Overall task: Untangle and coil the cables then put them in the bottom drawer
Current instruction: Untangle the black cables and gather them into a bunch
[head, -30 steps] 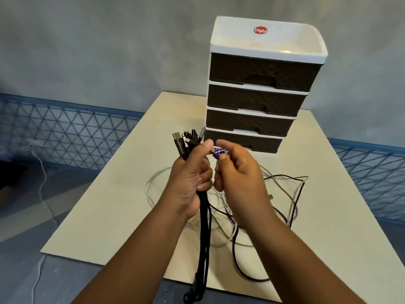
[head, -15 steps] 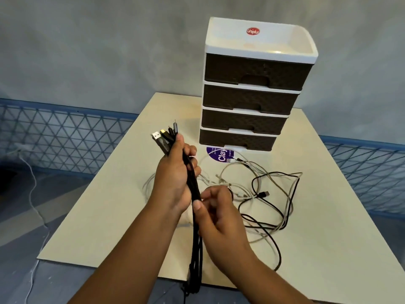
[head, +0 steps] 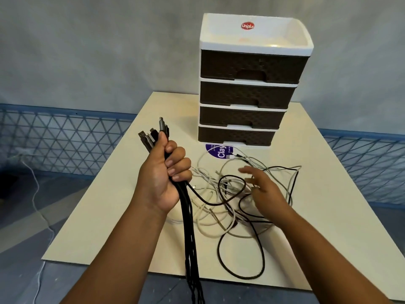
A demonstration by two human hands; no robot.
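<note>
Gripping a bundle of black cables (head: 188, 216) near its plugs, the left hand (head: 163, 178) holds it upright; the right hand (head: 263, 189), fingers spread, hovers over tangled cables (head: 230, 200) on the table (head: 317, 205). Four drawers of the organiser (head: 252, 84) stand closed; the bundle's lower ends run out of view.

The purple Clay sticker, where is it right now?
In the head view the purple Clay sticker lies flat on the table, just in front of the bottom drawer, at its left corner, beyond the tangled cables.
</note>
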